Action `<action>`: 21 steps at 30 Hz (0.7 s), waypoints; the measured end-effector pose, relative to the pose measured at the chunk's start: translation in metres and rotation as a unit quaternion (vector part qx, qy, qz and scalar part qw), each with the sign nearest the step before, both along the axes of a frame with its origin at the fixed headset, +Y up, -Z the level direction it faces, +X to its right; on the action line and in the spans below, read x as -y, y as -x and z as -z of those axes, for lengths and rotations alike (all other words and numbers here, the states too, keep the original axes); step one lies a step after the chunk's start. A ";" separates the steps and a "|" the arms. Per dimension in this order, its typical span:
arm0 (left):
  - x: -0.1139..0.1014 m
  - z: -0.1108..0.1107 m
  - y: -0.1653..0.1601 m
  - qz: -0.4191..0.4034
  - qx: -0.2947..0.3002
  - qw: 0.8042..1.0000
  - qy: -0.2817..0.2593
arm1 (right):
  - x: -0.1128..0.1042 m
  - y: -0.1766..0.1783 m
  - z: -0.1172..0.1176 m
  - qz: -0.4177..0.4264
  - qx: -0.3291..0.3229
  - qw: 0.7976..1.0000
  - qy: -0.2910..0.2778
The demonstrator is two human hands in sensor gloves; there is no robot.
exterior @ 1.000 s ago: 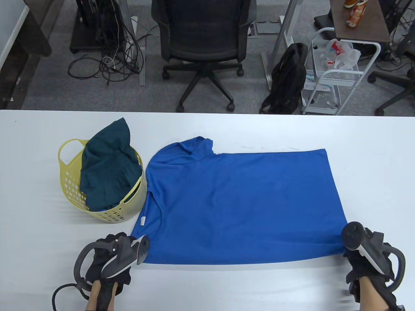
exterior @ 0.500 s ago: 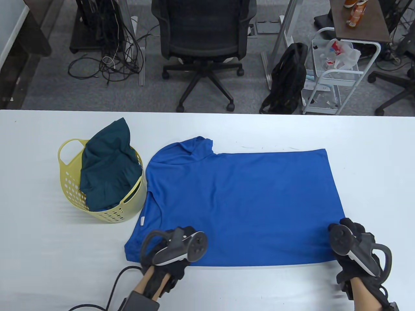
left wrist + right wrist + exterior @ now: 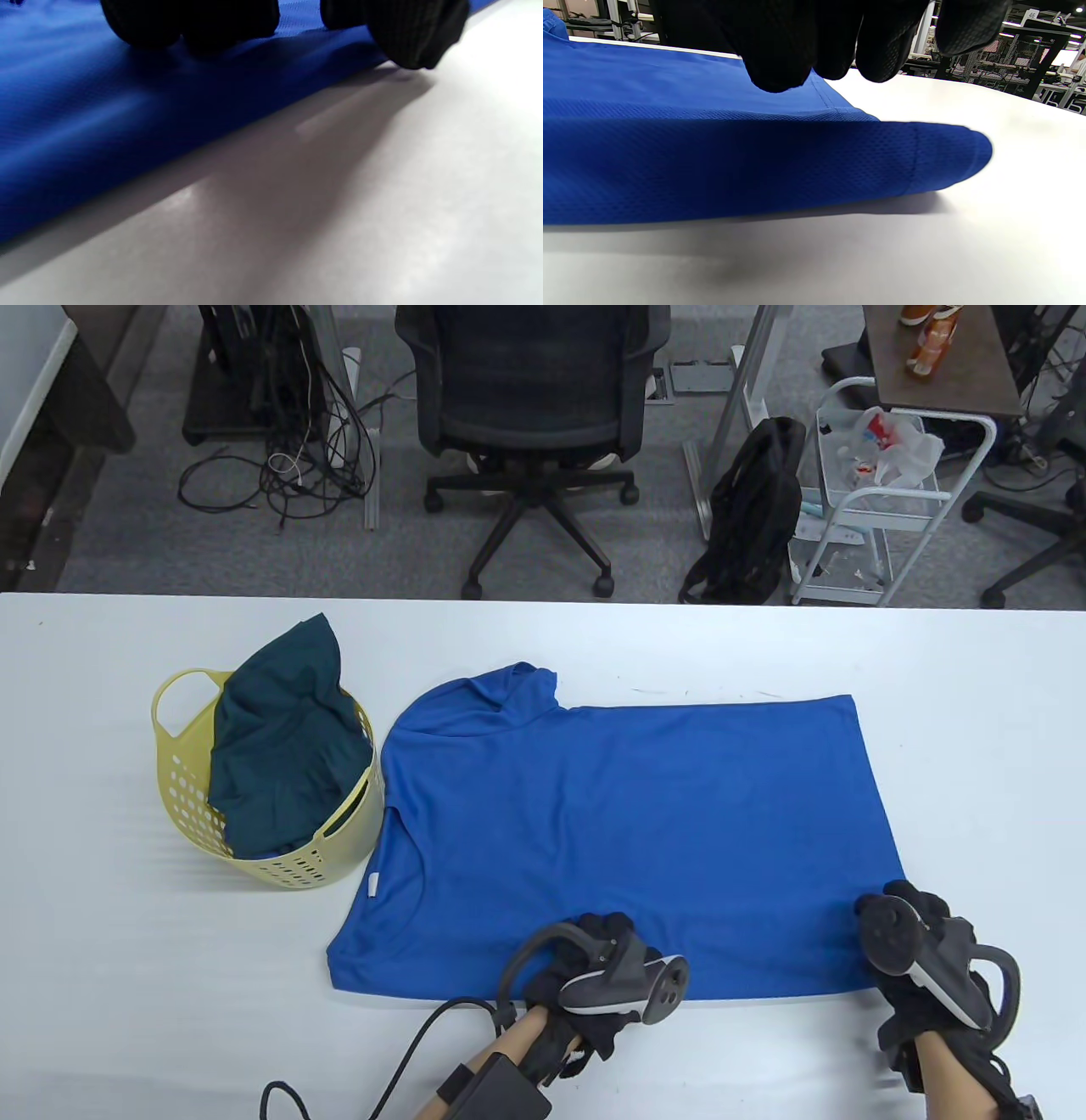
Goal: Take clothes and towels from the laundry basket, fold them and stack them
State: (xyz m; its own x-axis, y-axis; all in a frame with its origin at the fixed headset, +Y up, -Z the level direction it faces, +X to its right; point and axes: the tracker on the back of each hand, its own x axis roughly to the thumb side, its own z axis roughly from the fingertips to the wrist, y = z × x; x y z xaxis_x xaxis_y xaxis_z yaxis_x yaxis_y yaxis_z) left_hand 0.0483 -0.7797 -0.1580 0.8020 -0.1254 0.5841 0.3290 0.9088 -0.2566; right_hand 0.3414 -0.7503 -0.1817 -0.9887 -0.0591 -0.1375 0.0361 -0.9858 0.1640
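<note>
Your left hand has moved to the right along the near hem of the blue T-shirt: one second ago it was at the near left corner of the shirt, half a second ago further in, and now it rests on the hem about the middle of the near edge of the table. In the left wrist view its fingers lie on the blue cloth; whether they pinch the hem or only press it, you cannot tell from these pictures.

Your right hand stays at the near right corner of the shirt, almost where it was half a second ago. In the right wrist view its fingers hang curled just over the raised corner, but a real pinch is not visible, so this also I cannot tell.

The shirt lies flat in the middle of the table, its collar toward the left side, and it has not shifted. The yellow laundry basket stands touching the left side of the shirt, with a dark green garment heaped inside, same as before
</note>
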 end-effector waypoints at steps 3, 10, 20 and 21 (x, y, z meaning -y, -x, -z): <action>-0.001 -0.003 -0.004 -0.006 -0.011 1.000 -0.009 | 0.002 0.001 -0.001 -0.004 -0.003 1.000 0.002; -0.002 -0.004 -0.006 -0.020 -0.026 0.998 -0.045 | 0.002 0.002 -0.003 -0.005 -0.004 1.000 0.003; -0.001 -0.001 -0.002 -0.024 -0.016 0.999 -0.028 | 0.002 0.002 -0.004 0.002 -0.005 1.000 0.001; -0.001 -0.001 -0.002 -0.022 -0.015 0.999 -0.026 | 0.002 0.002 -0.004 0.003 -0.006 1.000 0.001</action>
